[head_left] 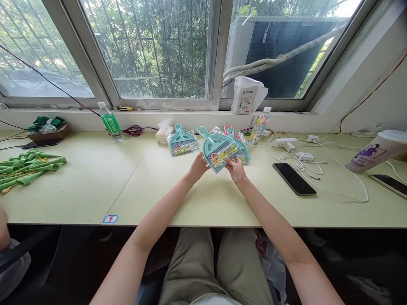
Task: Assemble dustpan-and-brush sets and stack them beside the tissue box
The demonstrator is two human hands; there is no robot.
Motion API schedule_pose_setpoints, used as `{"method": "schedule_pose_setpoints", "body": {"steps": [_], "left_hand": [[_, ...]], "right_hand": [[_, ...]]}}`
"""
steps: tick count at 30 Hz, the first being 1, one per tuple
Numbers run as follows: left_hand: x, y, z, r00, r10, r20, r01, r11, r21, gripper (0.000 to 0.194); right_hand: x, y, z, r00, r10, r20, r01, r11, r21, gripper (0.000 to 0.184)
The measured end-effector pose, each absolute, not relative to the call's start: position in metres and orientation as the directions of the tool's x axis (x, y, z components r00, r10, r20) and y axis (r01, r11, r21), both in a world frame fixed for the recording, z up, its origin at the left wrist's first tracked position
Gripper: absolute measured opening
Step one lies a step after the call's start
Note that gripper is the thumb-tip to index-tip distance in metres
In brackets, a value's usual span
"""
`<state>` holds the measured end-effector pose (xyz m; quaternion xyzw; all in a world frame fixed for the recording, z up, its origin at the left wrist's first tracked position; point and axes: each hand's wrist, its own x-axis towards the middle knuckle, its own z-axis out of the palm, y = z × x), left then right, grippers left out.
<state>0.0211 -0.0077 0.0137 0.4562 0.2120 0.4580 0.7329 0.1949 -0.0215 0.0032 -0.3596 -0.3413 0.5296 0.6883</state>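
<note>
Between my two hands is a teal mini dustpan and brush set (211, 144) with a yellow printed label, tilted above the table. My left hand (199, 167) grips its lower left edge. At its lower right corner, my right hand (236, 170) has the fingers closed on the label side. Behind it, partly hidden, lies another teal dustpan set (244, 149), with a bit of a red one (227, 127) showing past it. To the left, a further teal dustpan set (182, 142) lies in clear plastic wrap.
A tissue pack (164, 131) and a green-labelled bottle (111, 123) stand at the back left; another bottle (260, 127) is at the back right. Right of my hands lie a black phone (294, 178), white cables (305, 165) and a large cup (369, 154). Green stalk-like pieces (28, 167) lie far left.
</note>
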Motion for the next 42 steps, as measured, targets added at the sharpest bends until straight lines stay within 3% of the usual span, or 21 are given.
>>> {"method": "schedule_pose_setpoints", "body": {"steps": [8, 13, 19, 23, 28, 30, 35, 42], "left_hand": [[-0.001, -0.003, 0.032, 0.347, 0.927, 0.142, -0.643, 0.124, 0.756, 0.09], [-0.002, 0.001, 0.029, 0.33, 0.934, 0.134, -0.662, 0.128, 0.738, 0.088], [0.001, -0.008, 0.027, 0.444, 0.893, 0.071, -0.592, 0.234, 0.771, 0.085], [0.012, -0.013, 0.026, 0.489, 0.868, 0.089, -0.581, 0.248, 0.775, 0.081], [0.023, -0.015, 0.024, 0.402, 0.914, 0.052, -0.583, 0.211, 0.785, 0.094], [0.026, -0.015, 0.026, 0.358, 0.93, 0.079, -0.571, 0.152, 0.807, 0.09], [0.035, -0.019, 0.025, 0.32, 0.941, 0.109, -0.512, 0.075, 0.856, 0.055], [0.038, -0.02, 0.016, 0.311, 0.95, 0.015, -0.438, 0.129, 0.89, 0.049]], "right_hand": [[0.189, -0.026, 0.007, 0.125, 0.989, 0.08, -0.497, 0.132, -0.858, 0.041], [0.187, -0.025, 0.004, 0.068, 0.993, 0.101, -0.498, 0.121, -0.859, 0.042], [0.18, -0.025, -0.001, -0.032, 0.995, 0.094, -0.472, 0.068, -0.879, 0.051], [0.181, -0.026, 0.002, 0.002, 0.992, 0.129, -0.475, 0.114, -0.872, 0.051], [0.185, -0.025, 0.001, 0.104, 0.984, 0.141, -0.488, 0.174, -0.855, 0.046], [0.186, -0.024, 0.0, 0.152, 0.98, 0.13, -0.489, 0.189, -0.851, 0.046], [0.189, -0.023, -0.002, 0.186, 0.973, 0.135, -0.48, 0.21, -0.852, 0.049], [0.191, -0.023, -0.004, 0.201, 0.969, 0.146, -0.457, 0.225, -0.861, 0.051]]}}
